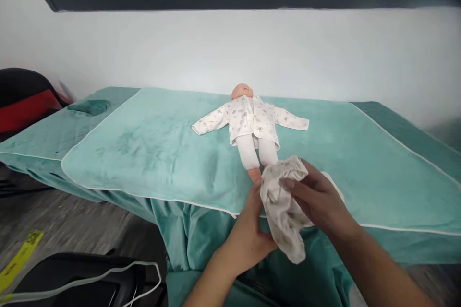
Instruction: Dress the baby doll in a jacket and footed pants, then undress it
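Observation:
A baby doll [242, 90] lies on its back, wearing a pale printed jacket [239, 117] with its sleeves spread wide and white leggings [248, 151]. Close to the doll's feet, both hands hold a bunched baby garment [284, 211] with a faint print; its folds hide its exact cut. My left hand [248, 235] grips it from the left, with fingertips near the doll's bare foot [254, 175]. On the other side, my right hand [319, 196] pinches the upper part between thumb and fingers. A white item [334, 186] is partly hidden behind my right hand.
A teal padded cover [144, 163] with white piping spreads over the bed against the wall. At left is a black and red chair [25, 103]. A black seat [79, 278] with a white cable [104, 276] stands at lower left, near yellow floor tape [21, 259].

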{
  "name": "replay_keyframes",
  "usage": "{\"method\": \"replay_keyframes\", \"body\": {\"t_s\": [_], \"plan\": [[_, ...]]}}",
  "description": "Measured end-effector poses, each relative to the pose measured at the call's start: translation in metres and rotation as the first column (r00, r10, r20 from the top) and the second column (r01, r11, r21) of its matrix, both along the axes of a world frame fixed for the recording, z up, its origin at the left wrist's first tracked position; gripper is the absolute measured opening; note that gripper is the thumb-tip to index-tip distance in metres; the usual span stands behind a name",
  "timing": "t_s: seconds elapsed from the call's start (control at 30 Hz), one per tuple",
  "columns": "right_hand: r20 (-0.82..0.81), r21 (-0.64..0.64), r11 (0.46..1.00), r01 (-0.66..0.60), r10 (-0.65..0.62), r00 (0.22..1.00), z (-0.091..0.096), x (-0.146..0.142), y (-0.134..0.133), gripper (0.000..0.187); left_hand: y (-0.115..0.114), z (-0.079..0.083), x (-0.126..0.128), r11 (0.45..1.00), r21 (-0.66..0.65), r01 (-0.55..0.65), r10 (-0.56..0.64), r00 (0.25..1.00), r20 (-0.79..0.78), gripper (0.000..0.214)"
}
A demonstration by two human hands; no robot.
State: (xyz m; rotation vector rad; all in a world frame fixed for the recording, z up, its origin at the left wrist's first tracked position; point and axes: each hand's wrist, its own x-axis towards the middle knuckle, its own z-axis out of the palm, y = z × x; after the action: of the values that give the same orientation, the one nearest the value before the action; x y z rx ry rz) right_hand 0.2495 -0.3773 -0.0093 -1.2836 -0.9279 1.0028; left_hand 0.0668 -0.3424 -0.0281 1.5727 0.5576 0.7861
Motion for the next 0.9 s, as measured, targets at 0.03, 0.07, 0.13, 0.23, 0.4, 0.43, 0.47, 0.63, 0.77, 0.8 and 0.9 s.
{"method": "replay_keyframes", "body": {"t_s": [0.03,0.07,0.13,0.23,0.4,0.43,0.47,0.63,0.77,0.8,0.9], "plan": [[-0.023,0.043,0.999,0.017,-0.016,1.000,0.002,-0.008,0.004,0.028,-0.002,0.000,-0.002,0.998,-0.063,-0.016,0.017,1.000,0.019,0.077],[-0.049,0.076,0.997,0.028,-0.024,0.999,0.004,-0.013,0.007,0.028,-0.002,-0.003,-0.004,0.991,-0.130,-0.021,0.025,0.999,0.029,0.071],[-0.084,0.105,0.994,0.000,0.009,0.996,0.004,-0.019,0.011,0.028,-0.002,-0.015,-0.010,0.965,-0.258,-0.042,0.056,0.997,0.049,0.064],[-0.068,0.086,0.995,-0.040,0.046,0.997,-0.005,-0.020,0.010,0.026,0.000,-0.032,-0.019,0.868,-0.484,-0.115,0.206,0.968,0.141,0.074],[0.005,0.047,0.997,0.064,-0.064,0.998,-0.030,-0.024,0.001,0.033,0.002,-0.026,-0.030,0.743,-0.658,-0.123,0.368,0.896,0.249,0.094],[0.022,0.039,0.999,0.026,-0.027,0.999,-0.034,-0.026,-0.002,0.036,0.003,-0.023,-0.030,0.757,-0.635,-0.154,0.379,0.895,0.236,0.093],[0.048,0.038,0.999,-0.024,0.022,0.999,-0.038,-0.027,-0.004,0.038,0.005,-0.020,-0.031,0.778,-0.597,-0.194,0.383,0.900,0.207,0.094],[0.402,0.201,0.977,-0.074,-0.013,0.915,-0.040,-0.025,-0.012,0.051,0.026,-0.012,-0.028,0.840,-0.307,-0.447,0.454,0.890,-0.053,0.036],[0.665,0.345,0.937,-0.059,-0.199,0.720,-0.023,-0.021,-0.007,0.067,0.040,0.008,-0.023,0.895,-0.007,-0.447,0.447,0.894,0.033,0.015],[0.710,0.366,0.926,-0.091,-0.215,0.671,-0.018,-0.022,-0.003,0.068,0.041,0.014,-0.022,0.905,0.053,-0.422,0.419,0.906,0.060,0.013],[0.777,0.397,0.894,-0.210,-0.205,0.596,-0.003,-0.023,0.010,0.062,0.040,0.032,-0.016,0.933,0.064,-0.353,0.351,0.936,0.041,0.015]]}}
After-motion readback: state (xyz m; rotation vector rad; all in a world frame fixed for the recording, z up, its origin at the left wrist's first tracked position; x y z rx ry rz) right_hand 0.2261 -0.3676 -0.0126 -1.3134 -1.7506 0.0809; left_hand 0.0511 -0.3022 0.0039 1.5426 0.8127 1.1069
